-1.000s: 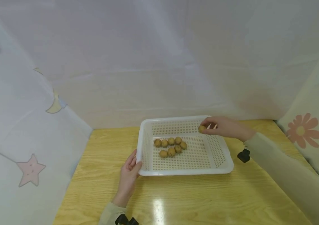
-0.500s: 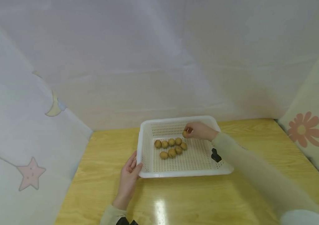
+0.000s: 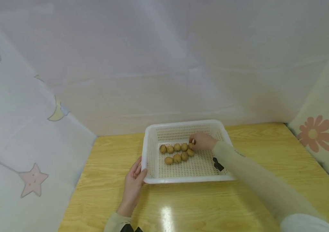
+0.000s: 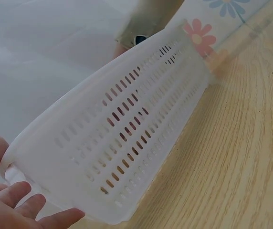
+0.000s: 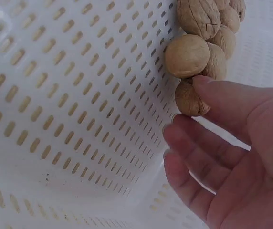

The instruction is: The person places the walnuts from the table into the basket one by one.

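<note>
A white plastic basket [image 3: 193, 179] with slotted walls stands on the wooden table, and several walnuts [image 3: 177, 158] lie in it in two rows. My left hand [image 3: 132, 187] holds the basket's left side, thumb at the rim; in the left wrist view its fingers [image 4: 62, 218] lie along the outside wall. Inside the basket my right hand [image 3: 203, 141] pinches a walnut [image 5: 190, 99] between thumb and fingertips, at the right end of the back row. That walnut sits right by its neighbours in the right wrist view, while the head view shows it partly hidden by the hand.
Pale cloth [image 3: 141, 71] hangs behind the table [image 3: 100, 167] and at both sides, printed with a star, a moon and a flower. The right sleeve [image 3: 257, 174] crosses over the basket's right end.
My right hand has moved left and down from the basket's right rim with the walnut, bringing it to the end of the back row. The left hand stays on the rim.
</note>
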### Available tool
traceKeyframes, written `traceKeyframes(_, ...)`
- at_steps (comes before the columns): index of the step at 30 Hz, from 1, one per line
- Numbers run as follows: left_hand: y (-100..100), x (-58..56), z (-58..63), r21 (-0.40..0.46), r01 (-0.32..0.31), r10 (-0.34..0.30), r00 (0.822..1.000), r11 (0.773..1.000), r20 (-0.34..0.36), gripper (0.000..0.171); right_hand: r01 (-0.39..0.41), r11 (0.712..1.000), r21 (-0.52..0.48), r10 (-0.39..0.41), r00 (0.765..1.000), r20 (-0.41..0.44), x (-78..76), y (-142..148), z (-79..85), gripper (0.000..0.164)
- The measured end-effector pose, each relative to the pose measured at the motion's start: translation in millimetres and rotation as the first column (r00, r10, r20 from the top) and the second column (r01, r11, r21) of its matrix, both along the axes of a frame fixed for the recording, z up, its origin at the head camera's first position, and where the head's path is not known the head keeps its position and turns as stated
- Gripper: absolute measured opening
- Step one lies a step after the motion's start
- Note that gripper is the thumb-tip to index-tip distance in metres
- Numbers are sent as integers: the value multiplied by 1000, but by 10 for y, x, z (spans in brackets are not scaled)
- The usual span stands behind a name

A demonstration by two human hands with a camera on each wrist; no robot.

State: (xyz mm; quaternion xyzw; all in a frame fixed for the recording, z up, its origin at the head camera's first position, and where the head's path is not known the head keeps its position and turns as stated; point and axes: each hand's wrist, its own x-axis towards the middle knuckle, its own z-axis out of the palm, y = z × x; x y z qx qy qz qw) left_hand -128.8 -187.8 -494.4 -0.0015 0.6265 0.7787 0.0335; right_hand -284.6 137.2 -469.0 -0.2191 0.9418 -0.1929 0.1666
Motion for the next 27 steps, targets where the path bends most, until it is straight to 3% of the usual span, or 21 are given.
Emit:
traceKeyframes(8,-16,-17,8,-6,-1,1,1000,1000,-5,62,-27,999,-31,29,998,53,2,37,76,28)
traceKeyframes(13,-44,-7,11,-19,12,-12,1000,1000,-14,63,-73,997,-33,73,997,-4,114,112,298,29)
traceKeyframes(21,-72,8,8,-67,20,-22,999,998,-33,60,-109,975,-193,79,984,-158,488,472,817,24)
traceKeyframes(27,-92,42,14,-180,-32,16,996,983,-92,52,-14,976,-219,-32,978,-205,866,951,840,30)
